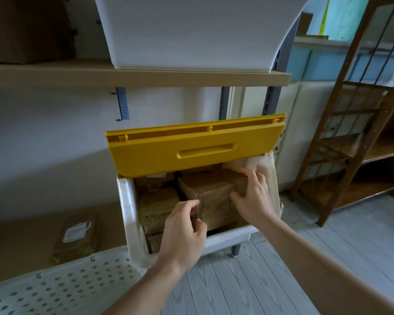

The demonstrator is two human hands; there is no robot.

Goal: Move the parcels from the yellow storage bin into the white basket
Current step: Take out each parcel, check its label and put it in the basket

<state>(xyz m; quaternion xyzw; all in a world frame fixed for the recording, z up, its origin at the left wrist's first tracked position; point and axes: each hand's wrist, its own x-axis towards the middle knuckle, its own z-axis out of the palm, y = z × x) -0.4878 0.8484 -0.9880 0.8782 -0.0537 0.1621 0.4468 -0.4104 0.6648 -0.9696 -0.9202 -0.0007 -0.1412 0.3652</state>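
Observation:
The storage bin (127, 208) has white walls and a yellow lid (191, 151) flipped up and open. Inside lie several brown cardboard parcels. The top parcel (214, 192) sits at the right of the bin. My left hand (182, 233) pinches its near left corner with curled fingers and thumb. My right hand (253, 198) grips its right end, fingers curled over the top edge. Another parcel (157, 205) lies lower on the left, partly hidden. The white perforated basket (62, 289) stands at the lower left, its inside mostly out of view.
A brown parcel with a white label (75, 237) lies on a cardboard sheet left of the bin. A white tub (191, 30) sits on the wooden shelf (55, 73) above. A brown wooden rack (350, 133) stands at the right on grey plank flooring.

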